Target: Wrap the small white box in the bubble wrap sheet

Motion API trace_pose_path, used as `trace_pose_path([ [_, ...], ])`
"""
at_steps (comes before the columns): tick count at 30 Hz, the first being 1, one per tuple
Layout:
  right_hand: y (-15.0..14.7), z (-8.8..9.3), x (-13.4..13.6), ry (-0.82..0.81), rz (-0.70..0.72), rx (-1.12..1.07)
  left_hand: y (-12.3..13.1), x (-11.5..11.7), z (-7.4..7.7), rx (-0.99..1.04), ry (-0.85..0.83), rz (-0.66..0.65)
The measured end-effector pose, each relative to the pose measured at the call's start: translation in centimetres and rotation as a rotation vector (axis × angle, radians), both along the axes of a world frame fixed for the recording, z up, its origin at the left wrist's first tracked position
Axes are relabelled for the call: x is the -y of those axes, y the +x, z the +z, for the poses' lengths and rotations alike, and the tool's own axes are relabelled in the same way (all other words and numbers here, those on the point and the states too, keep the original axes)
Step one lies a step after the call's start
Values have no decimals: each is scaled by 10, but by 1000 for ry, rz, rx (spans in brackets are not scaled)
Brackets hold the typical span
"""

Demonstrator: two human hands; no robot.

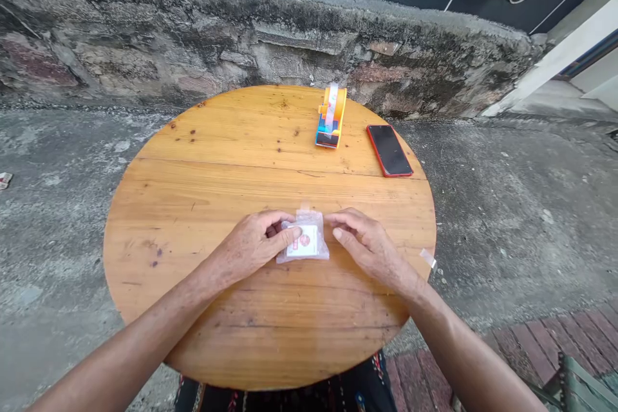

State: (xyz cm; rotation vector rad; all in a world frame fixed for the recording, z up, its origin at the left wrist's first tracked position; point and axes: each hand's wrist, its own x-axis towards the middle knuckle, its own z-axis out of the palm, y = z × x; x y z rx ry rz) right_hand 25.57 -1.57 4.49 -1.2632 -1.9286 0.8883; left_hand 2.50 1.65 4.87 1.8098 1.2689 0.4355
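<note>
A small clear plastic packet [306, 243] with a white and red card inside lies near the middle of the round wooden table [203, 193]. My left hand [253, 246] rests on the packet's left side, thumb pressed on top and fingers curled at its edge. At the packet's right edge sits my right hand [369, 246], fingers bent and close together, fingertips touching or nearly touching the plastic.
An orange and blue tape dispenser [331, 117] stands at the table's far side. A red-cased phone [389, 150] lies face up to its right. A short strip of tape [428, 259] sticks off the table's right edge. A stone wall [193, 45] rises behind, concrete ground around.
</note>
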Motion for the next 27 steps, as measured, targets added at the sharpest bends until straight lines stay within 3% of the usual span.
trace_pose_path([
  [6, -8, -2, 2, -43, 57, 27, 2, -3, -1, 1, -2, -16],
  [14, -5, -9, 5, -90, -2, 5, 0, -4, -7, 24, -15, -14],
  [21, -4, -1, 12, -39, 66, -16, -5, 23, -7, 225, -12, 204],
  [27, -12, -10, 12, -14, 87, 58, 4, 40, -19, 374, -49, 289],
])
